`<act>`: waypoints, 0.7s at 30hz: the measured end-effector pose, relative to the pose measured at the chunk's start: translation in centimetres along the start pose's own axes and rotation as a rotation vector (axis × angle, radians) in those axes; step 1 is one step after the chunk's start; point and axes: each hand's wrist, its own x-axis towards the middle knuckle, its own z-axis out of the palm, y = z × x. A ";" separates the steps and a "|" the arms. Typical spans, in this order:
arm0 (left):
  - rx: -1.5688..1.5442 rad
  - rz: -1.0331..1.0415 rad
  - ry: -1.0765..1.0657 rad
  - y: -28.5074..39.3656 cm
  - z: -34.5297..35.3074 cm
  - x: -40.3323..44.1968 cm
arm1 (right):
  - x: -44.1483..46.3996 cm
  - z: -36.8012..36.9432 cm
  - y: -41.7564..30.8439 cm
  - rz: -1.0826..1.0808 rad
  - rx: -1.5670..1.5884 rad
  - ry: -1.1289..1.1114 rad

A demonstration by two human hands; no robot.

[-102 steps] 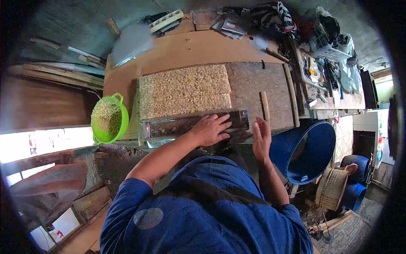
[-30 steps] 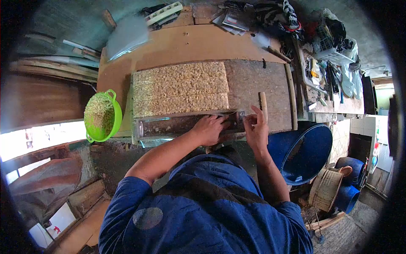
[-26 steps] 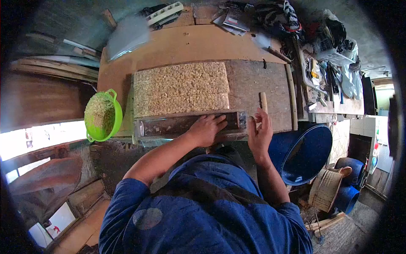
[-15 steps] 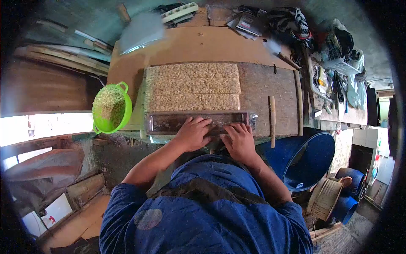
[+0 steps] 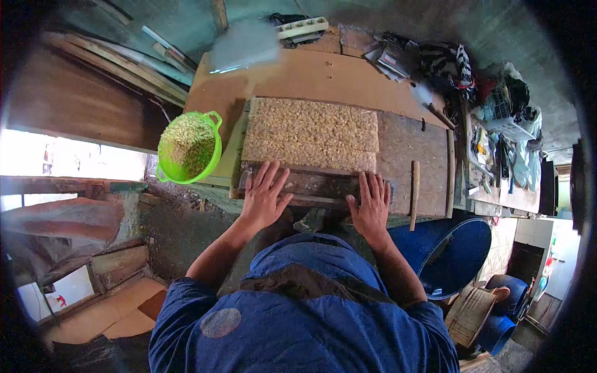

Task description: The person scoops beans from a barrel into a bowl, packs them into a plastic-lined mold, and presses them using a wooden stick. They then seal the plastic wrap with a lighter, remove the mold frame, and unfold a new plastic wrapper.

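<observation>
A dark wooden bar point(image 5: 314, 181) lies along the near edge of a pale, grainy slab point(image 5: 311, 130) of chunky pieces pressed flat on a wooden board point(image 5: 407, 146). My left hand point(image 5: 264, 199) rests on the bar's left end, fingers stretched out and slightly spread. Near its right end lies my right hand point(image 5: 371, 205), fingers also straight on the bar. Neither hand is wrapped round anything. At the board's right side is a light wooden stick point(image 5: 415, 196), apart from my right hand.
Left of the board stands a green colander point(image 5: 214, 152) holding loose pale pieces. Clear plastic sheets point(image 5: 245, 50) and a pale holed strip point(image 5: 303, 27) lie at the back. A large blue barrel point(image 5: 457, 252) is below right. Bags and a basket point(image 5: 510, 127) crowd the right side.
My hands have moved apart along the bar, the left towards its left end and the right towards its right end. Their bent fingers have straightened. The camera view has shifted.
</observation>
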 end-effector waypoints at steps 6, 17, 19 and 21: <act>0.025 -0.149 0.036 -2.4 0.4 -1.1 | -0.5 1.2 0.5 0.096 -0.116 -0.026; -0.047 -0.246 0.052 -4.1 0.2 -2.1 | -0.7 2.0 0.8 0.188 -0.161 -0.011; -0.069 -0.242 0.055 -4.1 0.1 -2.2 | -0.7 1.9 0.8 0.188 -0.169 0.005; -0.059 -0.226 0.064 -4.2 0.1 -2.2 | -0.7 1.6 0.9 0.208 -0.163 -0.045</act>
